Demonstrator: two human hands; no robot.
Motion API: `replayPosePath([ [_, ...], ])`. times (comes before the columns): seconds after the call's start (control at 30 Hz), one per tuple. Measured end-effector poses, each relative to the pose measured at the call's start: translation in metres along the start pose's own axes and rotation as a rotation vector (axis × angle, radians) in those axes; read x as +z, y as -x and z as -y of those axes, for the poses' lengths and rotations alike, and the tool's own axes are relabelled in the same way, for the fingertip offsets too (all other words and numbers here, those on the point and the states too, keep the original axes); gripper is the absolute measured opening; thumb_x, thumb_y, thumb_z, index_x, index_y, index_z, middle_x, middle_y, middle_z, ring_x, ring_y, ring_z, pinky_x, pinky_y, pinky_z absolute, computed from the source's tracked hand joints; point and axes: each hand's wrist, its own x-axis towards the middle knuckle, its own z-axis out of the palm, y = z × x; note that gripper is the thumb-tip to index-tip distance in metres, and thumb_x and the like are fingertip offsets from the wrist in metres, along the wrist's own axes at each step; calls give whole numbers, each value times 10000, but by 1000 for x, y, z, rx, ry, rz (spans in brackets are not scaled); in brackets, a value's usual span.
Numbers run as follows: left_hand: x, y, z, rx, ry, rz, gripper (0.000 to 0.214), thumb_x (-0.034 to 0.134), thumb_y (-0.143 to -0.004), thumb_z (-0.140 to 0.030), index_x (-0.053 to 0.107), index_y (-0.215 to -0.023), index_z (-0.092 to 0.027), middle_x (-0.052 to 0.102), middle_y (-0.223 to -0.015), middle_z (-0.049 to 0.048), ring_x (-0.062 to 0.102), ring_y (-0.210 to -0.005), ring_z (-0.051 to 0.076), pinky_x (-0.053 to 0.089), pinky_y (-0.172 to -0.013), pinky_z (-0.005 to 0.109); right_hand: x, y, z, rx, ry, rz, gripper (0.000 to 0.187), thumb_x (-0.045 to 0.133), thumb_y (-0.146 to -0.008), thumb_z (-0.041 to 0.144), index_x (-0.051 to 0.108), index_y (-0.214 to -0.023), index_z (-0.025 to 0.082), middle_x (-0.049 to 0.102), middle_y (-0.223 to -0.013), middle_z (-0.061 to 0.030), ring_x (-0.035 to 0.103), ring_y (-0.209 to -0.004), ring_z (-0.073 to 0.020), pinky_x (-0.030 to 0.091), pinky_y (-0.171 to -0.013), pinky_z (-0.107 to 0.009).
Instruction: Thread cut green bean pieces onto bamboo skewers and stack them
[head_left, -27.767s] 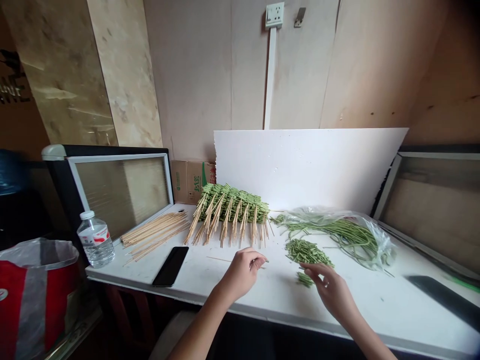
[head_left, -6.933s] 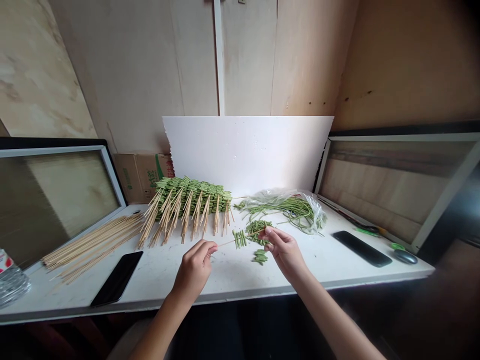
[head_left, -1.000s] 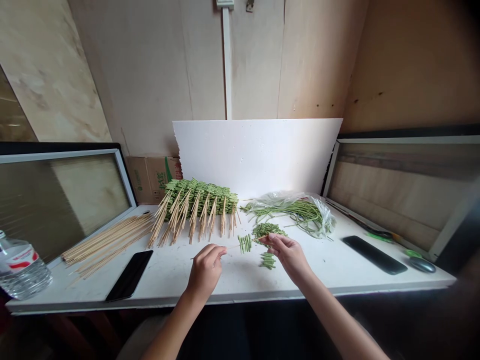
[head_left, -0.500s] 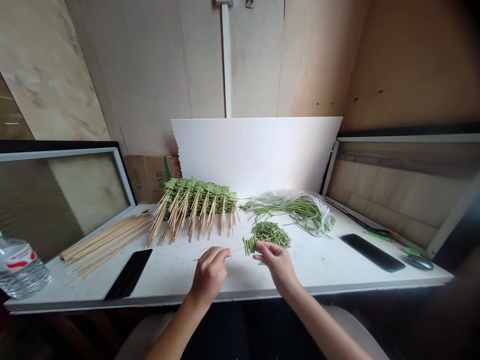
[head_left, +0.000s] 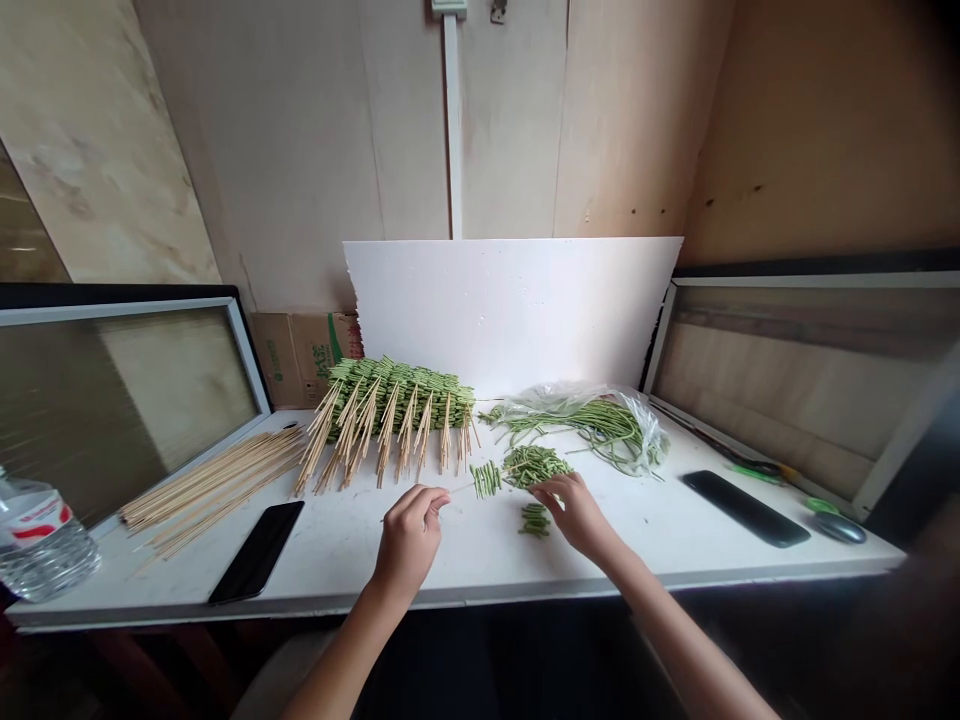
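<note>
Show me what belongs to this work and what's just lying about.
Apparently in use: skewer of bean pieces in the left hand, cut beans, long beans, loose skewers, stacked skewers.
Apparently lying about: plastic bottle, black phone, computer mouse.

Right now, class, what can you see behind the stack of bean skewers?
Behind the stack stand a cardboard box, toward the left, and a white board. Whatever lies low, directly behind the stack, is covered.

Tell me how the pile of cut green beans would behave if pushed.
The pile of cut green beans would probably spread apart, since its pieces lie jumbled in a heap. Each piece looks short and slim, so likely light, and rod-shaped, so some might roll.
</note>
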Motion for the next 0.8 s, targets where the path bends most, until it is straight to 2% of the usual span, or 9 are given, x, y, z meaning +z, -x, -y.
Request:
replayPosePath([
  [0.1, 2, 1, 0, 6, 12, 14, 235, 490, -965, -90, 694, -920, -197, 708, -834, 53, 693, -791, 188, 544, -722, 287, 6, 4, -19, -54, 249, 21, 179, 646, -867, 352, 816, -847, 303, 735, -830, -115, 587, -953, -363, 478, -831, -506],
  [0.2, 4, 1, -1, 13, 27, 26, 238, 487, -962, -77, 691, -932, -195, 706, -837, 53, 690, -794, 183, 548, -730, 286, 12, 8, -26, -67, 413, 47, 186, 626, -862, 246, 807, -824, 267, 734, -875, -138, 584, -967, -368, 469, -812, -476],
  [0.4, 5, 2, 0, 17, 39, 36, 239, 482, -969, -78, 687, -941, -198, 698, -833, 53, 687, -791, 183, 548, -729, 284, 13, 8, -27, -52, 414, 32, 146, 612, -844, 238, 752, -803, 245, 743, -879, -109, 598, -961, -344, 475, -807, -440],
  [0.5, 5, 2, -1, 21, 36, 33, 233, 489, -968, -75, 685, -943, -198, 699, -837, 52, 687, -796, 183, 545, -735, 285, 11, 5, -21, 4, 253, -17, 163, 621, -856, 335, 744, -795, 247, 742, -843, -95, 610, -937, -331, 474, -805, -442],
  [0.63, 4, 2, -2, 25, 30, 32, 228, 492, -973, -85, 688, -957, -199, 704, -851, 56, 689, -805, 187, 550, -741, 291, 7, -2, -2, 205, -241, -30, 319, 723, -808, 543, 751, -858, 229, 741, -848, -75, 646, -837, -277, 498, -764, -407],
  [0.73, 2, 1, -3, 28, 27, 24, 231, 488, -979, -98, 695, -967, -200, 711, -859, 63, 692, -815, 191, 559, -748, 294, 4, -4, 12, 331, -628, 18, 408, 808, -730, 569, 751, -934, 221, 735, -846, -49, 657, -820, -239, 520, -723, -357],
  [0.8, 2, 1, -4, 36, 20, 13, 228, 491, -981, -105, 699, -972, -198, 715, -858, 65, 693, -816, 192, 562, -749, 297, 4, -3, 19, 374, -797, 28, 383, 838, -708, 548, 752, -916, 238, 739, -864, -37, 673, -858, -235, 542, -751, -348],
])
